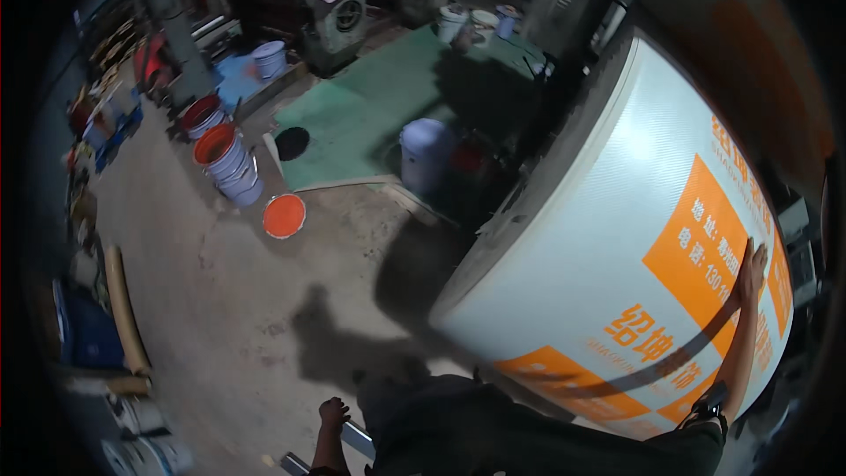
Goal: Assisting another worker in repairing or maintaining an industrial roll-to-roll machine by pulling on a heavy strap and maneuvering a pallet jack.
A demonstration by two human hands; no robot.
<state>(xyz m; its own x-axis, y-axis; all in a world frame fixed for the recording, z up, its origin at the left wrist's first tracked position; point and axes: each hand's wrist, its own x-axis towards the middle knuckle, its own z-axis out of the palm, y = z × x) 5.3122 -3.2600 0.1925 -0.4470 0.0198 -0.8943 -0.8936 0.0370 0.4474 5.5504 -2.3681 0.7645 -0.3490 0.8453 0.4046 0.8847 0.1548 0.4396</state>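
A very large roll of printed sheet material, white-grey with orange blocks, fills the right side. My right arm reaches out along it. My right hand lies flat on the roll's printed surface, fingers stretched out, holding nothing. A dark band is on that wrist. My left hand hangs low near the bottom edge, away from the roll. Its fingers are loosely curled in, and I see nothing in them. Close by it is a pale metal bar, apparently behind the hand.
A stack of buckets stands left of a green floor mat. In front is a round orange-red lid or bucket top. A lilac bucket stands at the mat's edge. Machinery lines the back; a cardboard tube lies left.
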